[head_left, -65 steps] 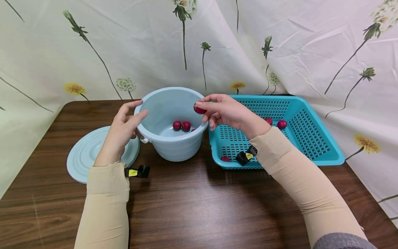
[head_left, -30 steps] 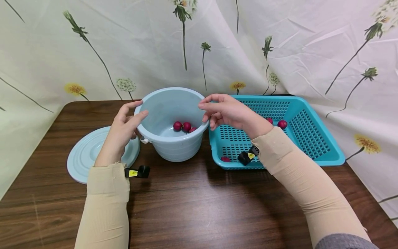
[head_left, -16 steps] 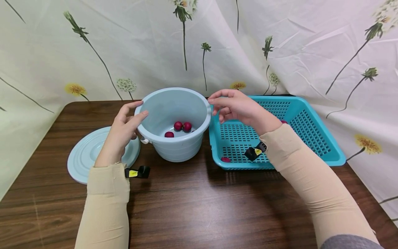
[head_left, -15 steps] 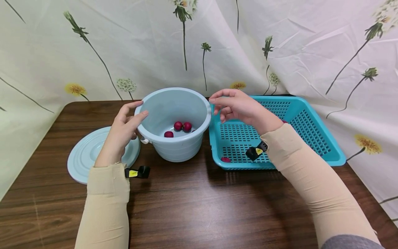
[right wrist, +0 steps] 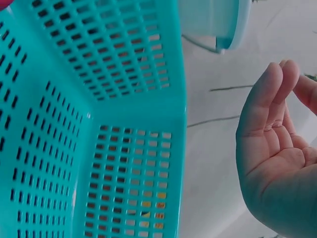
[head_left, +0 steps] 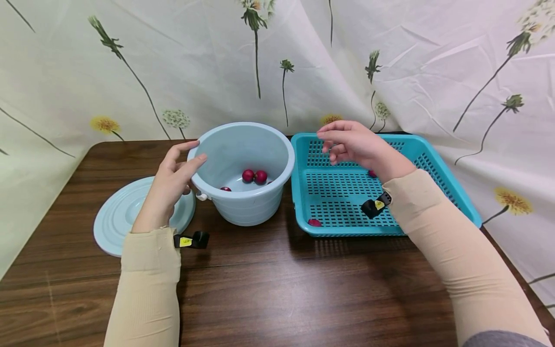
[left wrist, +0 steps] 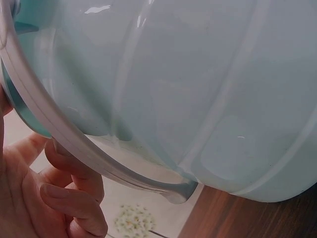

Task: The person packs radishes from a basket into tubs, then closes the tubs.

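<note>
Looks partway: at least three red fruits [head_left: 248, 176] in bucket [head_left: 247, 209] mid-frame, two fruits [head_left: 314, 222] visible in basket [head_left: 338, 188] at right. Left hand [head_left: 166, 183] grips bucket; right hand [head_left: 357, 144] empty, fingers loosely curled.

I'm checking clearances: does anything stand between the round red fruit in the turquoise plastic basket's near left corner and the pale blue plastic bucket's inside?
Yes: beside the fruit, the basket's left wall; then the bucket's rim.

Lt-blue bucket [head_left: 244, 209] upright w/ red fruits [head_left: 248, 176] inside, nr teal basket [head_left: 334, 185].
</note>
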